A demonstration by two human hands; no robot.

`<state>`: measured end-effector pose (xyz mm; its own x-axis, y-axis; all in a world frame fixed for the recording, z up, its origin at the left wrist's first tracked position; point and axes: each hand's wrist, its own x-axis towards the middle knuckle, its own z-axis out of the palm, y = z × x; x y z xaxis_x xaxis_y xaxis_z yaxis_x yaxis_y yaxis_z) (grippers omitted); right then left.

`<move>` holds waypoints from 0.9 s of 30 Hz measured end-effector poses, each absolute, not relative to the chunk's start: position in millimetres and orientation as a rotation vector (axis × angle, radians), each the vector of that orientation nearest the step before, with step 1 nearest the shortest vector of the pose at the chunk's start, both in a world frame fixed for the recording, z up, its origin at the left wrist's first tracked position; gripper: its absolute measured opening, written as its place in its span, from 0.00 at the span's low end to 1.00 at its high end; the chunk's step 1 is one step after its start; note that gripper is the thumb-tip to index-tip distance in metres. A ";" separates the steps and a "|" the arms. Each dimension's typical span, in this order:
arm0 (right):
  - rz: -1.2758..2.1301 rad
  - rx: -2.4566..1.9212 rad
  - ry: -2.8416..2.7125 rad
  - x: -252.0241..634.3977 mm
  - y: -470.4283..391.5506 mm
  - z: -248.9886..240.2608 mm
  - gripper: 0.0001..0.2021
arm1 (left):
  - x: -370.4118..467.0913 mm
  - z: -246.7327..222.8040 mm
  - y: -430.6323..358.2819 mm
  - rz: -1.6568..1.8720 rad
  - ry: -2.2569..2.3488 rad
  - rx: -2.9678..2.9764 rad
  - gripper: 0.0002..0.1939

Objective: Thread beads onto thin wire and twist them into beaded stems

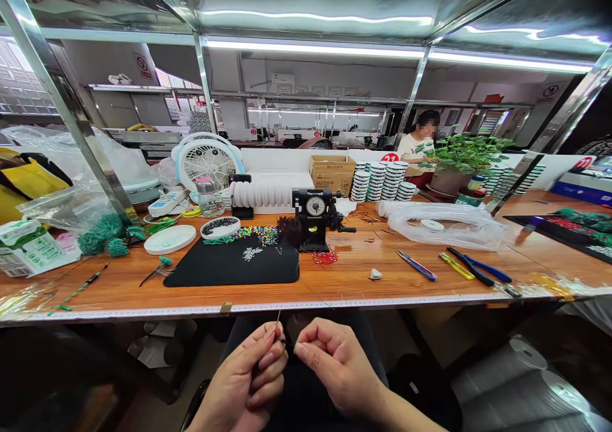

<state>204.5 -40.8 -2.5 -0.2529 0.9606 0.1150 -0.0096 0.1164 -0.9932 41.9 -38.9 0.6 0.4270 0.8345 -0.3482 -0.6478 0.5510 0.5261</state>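
Below the table's front edge, my left hand [255, 371] is closed, thumb and forefinger pinching a thin, needle-like rod [278, 317] that points upward. My right hand [332, 363] is beside it, fingertips pinched on a short stretch of dark cord [288, 342] that runs between the two hands. Finer detail of the cord is too small to make out. On the table beyond lies a black mat [234, 267] with silvery beads [252, 253] and multicoloured beads [261, 234]. A white dish [220, 236] of dark beads stands at its back edge.
A black hand-cranked machine with a dial [315, 218] stands behind the mat. Tweezers [417, 265], yellow-handled cutters [456, 266] and blue-and-black pliers [478, 267] lie to the right. A measuring tape [191, 309] lines the front edge. Another person [415, 148] sits across.
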 end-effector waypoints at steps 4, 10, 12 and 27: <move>1.336 -0.988 -1.427 205.4 -37.9 -3.1 0.12 | 43.8 3.4 -36.7 0.953 0.644 0.377 0.13; 1.428 -0.999 -1.364 211.3 -35.6 -3.9 0.13 | 41.2 10.1 -32.3 0.910 0.836 0.781 0.12; 1.401 -1.009 -1.348 213.1 -35.1 -2.9 0.13 | 38.3 10.1 -31.7 0.887 0.879 0.853 0.14; 1.218 -1.068 -1.439 210.2 -35.3 0.5 0.13 | 24.4 -1.3 -34.0 0.773 0.812 0.811 0.17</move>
